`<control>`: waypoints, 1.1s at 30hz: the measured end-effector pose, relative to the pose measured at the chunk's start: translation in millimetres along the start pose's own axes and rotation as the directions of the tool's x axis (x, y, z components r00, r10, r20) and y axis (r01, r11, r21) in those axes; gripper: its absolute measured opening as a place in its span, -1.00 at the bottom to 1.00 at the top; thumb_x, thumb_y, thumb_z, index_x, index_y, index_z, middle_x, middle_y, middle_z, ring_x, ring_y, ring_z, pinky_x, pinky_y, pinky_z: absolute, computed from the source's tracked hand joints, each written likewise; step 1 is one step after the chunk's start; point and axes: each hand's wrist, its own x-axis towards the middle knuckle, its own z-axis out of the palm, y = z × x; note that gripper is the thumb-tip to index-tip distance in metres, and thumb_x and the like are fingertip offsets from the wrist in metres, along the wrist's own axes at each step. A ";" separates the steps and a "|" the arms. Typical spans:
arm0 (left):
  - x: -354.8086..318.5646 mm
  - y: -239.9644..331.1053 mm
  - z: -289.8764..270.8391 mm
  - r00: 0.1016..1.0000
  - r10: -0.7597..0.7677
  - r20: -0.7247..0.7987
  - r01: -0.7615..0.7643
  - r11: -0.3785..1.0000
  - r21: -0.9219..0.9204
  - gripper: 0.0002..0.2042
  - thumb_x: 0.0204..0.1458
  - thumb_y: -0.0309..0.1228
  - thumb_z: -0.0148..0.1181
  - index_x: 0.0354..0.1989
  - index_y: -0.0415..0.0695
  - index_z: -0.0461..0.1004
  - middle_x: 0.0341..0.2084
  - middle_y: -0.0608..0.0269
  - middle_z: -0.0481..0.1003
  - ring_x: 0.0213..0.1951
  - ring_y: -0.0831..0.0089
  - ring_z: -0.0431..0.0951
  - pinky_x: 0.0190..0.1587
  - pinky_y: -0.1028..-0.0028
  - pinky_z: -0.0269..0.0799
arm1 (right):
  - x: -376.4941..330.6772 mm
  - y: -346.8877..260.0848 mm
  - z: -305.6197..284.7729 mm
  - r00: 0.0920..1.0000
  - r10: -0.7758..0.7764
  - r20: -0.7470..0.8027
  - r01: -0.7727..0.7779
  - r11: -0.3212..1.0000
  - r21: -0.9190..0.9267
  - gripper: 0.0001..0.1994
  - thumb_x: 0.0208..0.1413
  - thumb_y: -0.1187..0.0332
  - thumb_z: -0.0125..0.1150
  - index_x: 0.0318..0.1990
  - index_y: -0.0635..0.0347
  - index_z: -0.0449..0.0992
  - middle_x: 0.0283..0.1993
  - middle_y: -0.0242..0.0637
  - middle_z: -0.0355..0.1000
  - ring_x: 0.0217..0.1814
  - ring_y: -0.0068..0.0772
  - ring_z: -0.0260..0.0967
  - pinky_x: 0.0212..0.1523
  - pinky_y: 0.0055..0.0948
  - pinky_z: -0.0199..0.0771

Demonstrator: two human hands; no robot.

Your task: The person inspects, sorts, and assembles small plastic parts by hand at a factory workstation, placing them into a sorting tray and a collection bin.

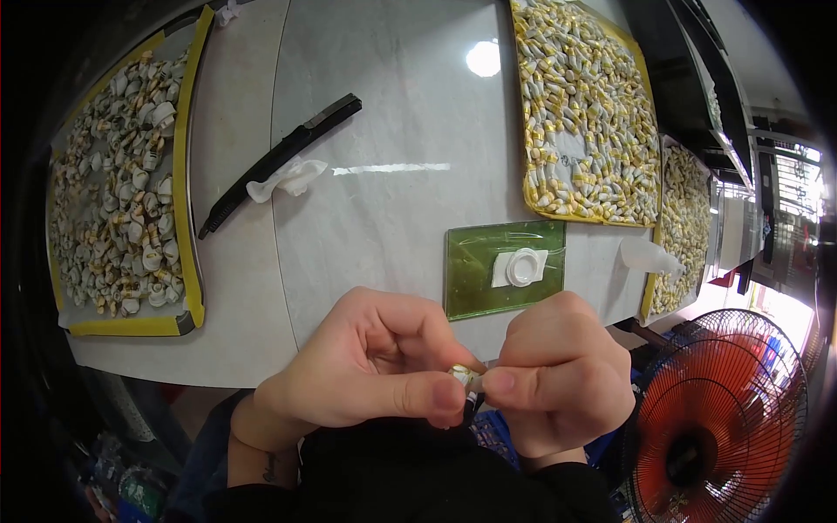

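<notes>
Close to my body, beyond the table's near edge, both hands meet over a tiny white piece with yellow-green markings. My left hand pinches it between thumb and index finger. My right hand is closed, its thumb and curled index finger pressed together at the piece's right side; what lies in that pinch is mostly hidden. Just past my hands, a green sheet lies on the table, bearing a small round white dish on a square of white paper.
A yellow-edged tray of small white pieces stands left. Right, another tray holds white-and-yellow pieces, with a third tray beyond. A black curved tool lies beside crumpled white tissue. A translucent bottle and orange fan are right.
</notes>
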 end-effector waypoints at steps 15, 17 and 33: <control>2.8 1.6 11.0 0.988 0.005 -0.154 0.001 0.999 0.037 -0.74 -0.24 -0.62 0.39 -0.39 -0.39 0.41 -0.52 -0.02 0.53 -0.47 0.40 0.58 -0.39 0.59 0.50 | -2.3 0.5 -5.3 0.997 -0.005 0.075 0.003 1.000 0.031 -0.89 -0.25 0.58 0.32 -0.51 0.26 0.51 -0.49 -0.28 0.41 -0.51 -0.38 0.35 -0.53 -0.52 0.33; -1.0 1.8 4.6 0.998 0.027 -0.057 -0.027 1.000 0.007 -0.76 -0.13 -0.61 0.31 -0.28 -0.37 0.41 -0.43 0.04 0.53 -0.37 0.46 0.56 -0.29 0.58 0.50 | -1.2 1.1 -5.4 0.998 0.008 0.067 -0.009 1.000 0.014 -0.90 -0.22 0.54 0.34 -0.49 0.23 0.53 -0.47 -0.29 0.41 -0.48 -0.39 0.35 -0.49 -0.52 0.33; -1.0 3.7 6.1 0.983 0.156 0.095 -0.149 0.986 -0.080 -0.68 0.02 -0.33 0.25 -0.28 -0.37 0.36 -0.63 0.09 0.44 -0.54 0.39 0.49 -0.52 0.39 0.51 | -75.5 101.7 -235.4 0.777 0.173 -0.605 -0.620 0.377 -0.688 -0.75 0.14 0.36 0.10 -0.07 0.29 0.50 -0.22 -0.32 0.49 -0.30 -0.60 0.34 -0.29 -0.59 0.32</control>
